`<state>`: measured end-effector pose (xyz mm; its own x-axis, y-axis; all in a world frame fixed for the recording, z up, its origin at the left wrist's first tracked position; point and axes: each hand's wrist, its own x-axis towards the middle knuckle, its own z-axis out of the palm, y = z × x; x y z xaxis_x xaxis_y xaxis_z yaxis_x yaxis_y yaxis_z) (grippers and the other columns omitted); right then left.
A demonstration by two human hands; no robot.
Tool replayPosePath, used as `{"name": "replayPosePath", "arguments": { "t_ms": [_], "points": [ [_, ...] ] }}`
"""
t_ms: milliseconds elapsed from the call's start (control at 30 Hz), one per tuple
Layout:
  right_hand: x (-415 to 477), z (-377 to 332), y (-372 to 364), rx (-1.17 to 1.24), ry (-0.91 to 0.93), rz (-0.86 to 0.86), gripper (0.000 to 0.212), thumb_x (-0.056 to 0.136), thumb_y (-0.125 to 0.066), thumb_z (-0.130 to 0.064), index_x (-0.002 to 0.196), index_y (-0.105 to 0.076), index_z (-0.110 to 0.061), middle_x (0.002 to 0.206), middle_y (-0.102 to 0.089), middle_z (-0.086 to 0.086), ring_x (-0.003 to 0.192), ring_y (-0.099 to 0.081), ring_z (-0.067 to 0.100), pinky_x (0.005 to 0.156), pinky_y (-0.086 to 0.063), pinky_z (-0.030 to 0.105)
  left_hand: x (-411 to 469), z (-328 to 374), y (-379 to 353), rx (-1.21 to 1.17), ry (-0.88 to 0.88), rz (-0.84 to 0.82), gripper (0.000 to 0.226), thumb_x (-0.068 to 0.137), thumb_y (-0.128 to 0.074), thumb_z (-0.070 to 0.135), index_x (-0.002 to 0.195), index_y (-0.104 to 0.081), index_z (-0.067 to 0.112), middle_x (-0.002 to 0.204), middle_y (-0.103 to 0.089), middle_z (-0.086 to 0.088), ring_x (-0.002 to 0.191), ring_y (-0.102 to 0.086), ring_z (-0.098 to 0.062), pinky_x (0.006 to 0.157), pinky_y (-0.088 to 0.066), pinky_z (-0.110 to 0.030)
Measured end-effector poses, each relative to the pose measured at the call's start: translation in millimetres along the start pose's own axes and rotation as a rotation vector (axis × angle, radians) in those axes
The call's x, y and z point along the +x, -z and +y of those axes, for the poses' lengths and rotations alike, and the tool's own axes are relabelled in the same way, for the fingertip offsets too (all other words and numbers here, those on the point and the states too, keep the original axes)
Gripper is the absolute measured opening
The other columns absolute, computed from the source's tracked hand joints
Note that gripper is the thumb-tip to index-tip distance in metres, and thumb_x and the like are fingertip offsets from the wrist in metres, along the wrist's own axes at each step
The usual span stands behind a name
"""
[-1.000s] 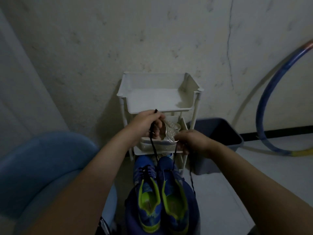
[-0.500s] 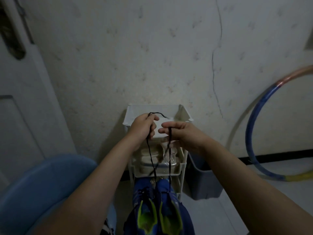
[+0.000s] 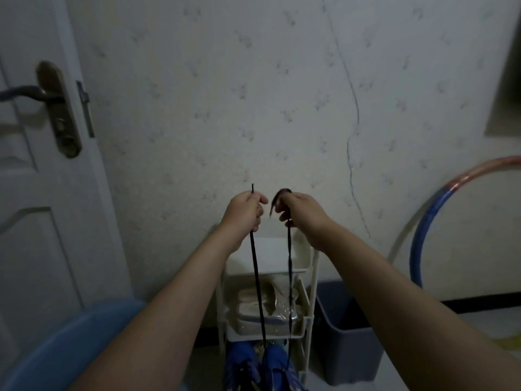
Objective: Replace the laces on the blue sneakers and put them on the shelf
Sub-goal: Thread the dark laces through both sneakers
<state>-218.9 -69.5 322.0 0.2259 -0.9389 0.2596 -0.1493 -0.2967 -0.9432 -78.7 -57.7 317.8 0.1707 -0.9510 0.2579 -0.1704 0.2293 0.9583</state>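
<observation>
Head view, dim room. Over the last second both hands have climbed from the level of the rack's middle tier to well above its top tray, and the black lace (image 3: 255, 263) has been drawn out long behind them. Half a second ago it arched from one hand to the other; now its two ends stand apart.

Left hand (image 3: 244, 211): fingers (image 3: 260, 200) curled round one strand, the stiff tip poking up just above them. Right hand (image 3: 298, 211): fingers (image 3: 282, 210) pinching the other strand, its end bunched and curling over the top of them.

Both strands hang almost straight down from the fingers, close together and roughly parallel. They pass in front of the white shelf (image 3: 273, 255) and reach the blue sneakers (image 3: 253, 368) far below. The sneakers sit side by side at the bottom edge of view, toes toward the rack, only partly visible.

Reading: the lace looks anchored low in a shoe and is being pulled through and evened up. Lacing seems early, shelving not begun. Which eyelets hold it cannot be made out
</observation>
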Motion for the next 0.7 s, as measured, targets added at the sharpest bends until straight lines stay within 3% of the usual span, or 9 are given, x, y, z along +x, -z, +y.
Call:
{"name": "replayPosePath", "arguments": {
  "t_ms": [100,200,367,533,700],
  "points": [
    [7.4,-17.0,2.0,0.054,0.016,-0.036,0.039,0.105,-0.037,-0.034,0.081,-0.060,-0.013,0.071,-0.058,0.003,0.066,-0.052,0.020,0.069,-0.042,0.034,4.3,13.4,-0.2,-0.003,-0.022,0.000,0.025,0.099,-0.034,0.016,0.088,-0.056,0.011,0.055,-0.037,0.003,0.046,-0.030,-0.012,0.046,-0.026,-0.026],
    [12.2,-31.1,2.4,0.073,0.022,-0.098,0.035,0.105,-0.036,-0.029,0.085,-0.058,-0.011,0.059,-0.047,0.000,0.050,-0.040,0.017,0.056,-0.043,0.030,9.0,20.5,-1.5,0.030,-0.043,0.004,0.026,0.099,-0.035,0.017,0.085,-0.057,0.013,0.056,-0.038,0.004,0.045,-0.029,-0.011,0.042,-0.025,-0.023],
    [11.9,-28.5,-1.6,0.036,0.004,-0.112,0.023,0.101,-0.039,-0.019,0.089,-0.056,-0.009,0.055,-0.037,-0.001,0.041,-0.025,0.012,0.046,-0.022,0.022,11.6,11.1,-3.1,0.021,-0.081,0.056,0.026,0.097,-0.038,0.020,0.081,-0.057,0.013,0.055,-0.037,0.004,0.047,-0.029,-0.014,0.044,-0.024,-0.023],
    [8.5,3.4,-3.9,-0.060,-0.040,-0.116,0.022,0.100,-0.044,-0.019,0.094,-0.062,-0.008,0.057,-0.041,-0.001,0.040,-0.027,0.011,0.042,-0.021,0.023,9.2,-13.7,-0.1,0.119,-0.085,0.075,0.030,0.099,-0.037,0.025,0.084,-0.060,0.015,0.059,-0.040,0.002,0.049,-0.031,-0.014,0.045,-0.026,-0.024],
    [-2.5,78.9,-5.0,-0.202,-0.182,-0.201,0.023,0.100,-0.047,-0.020,0.097,-0.066,-0.010,0.064,-0.047,0.003,0.044,-0.033,0.012,0.042,-0.025,0.024,-3.3,-79.6,-3.1,0.369,0.026,-0.092,0.032,0.100,-0.037,0.020,0.079,-0.060,0.017,0.065,-0.052,-0.003,0.053,-0.043,-0.015,0.049,-0.032,-0.025]
  ]
}}
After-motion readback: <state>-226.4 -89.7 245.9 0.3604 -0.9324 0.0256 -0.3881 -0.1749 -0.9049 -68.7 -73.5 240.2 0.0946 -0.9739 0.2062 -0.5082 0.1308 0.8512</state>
